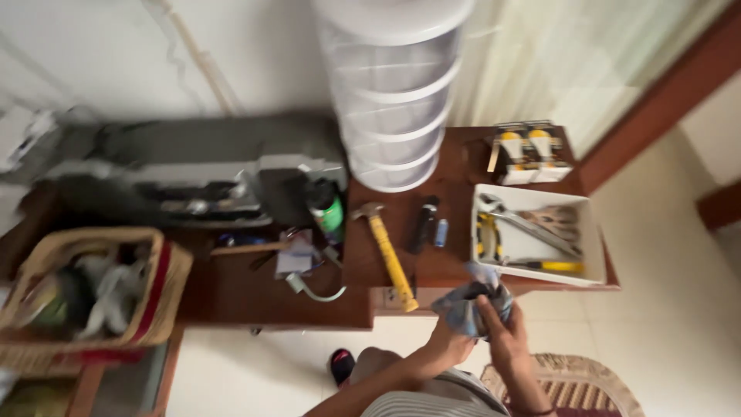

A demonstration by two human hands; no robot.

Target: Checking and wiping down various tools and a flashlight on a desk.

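The whole left side is motion-blurred, so the stuff in the wicker basket (93, 289) is just grey-green mush. The stacked white drawer tower (394, 85) gets chopped by the top edge. The blue cloth (471, 305) hides most of the left hand (448, 340).

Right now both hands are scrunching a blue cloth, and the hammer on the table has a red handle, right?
Not quite. The head view shows the hammer has a yellow handle, not red. The rest holds: the left hand and right hand both grip the blue cloth by the table edge.
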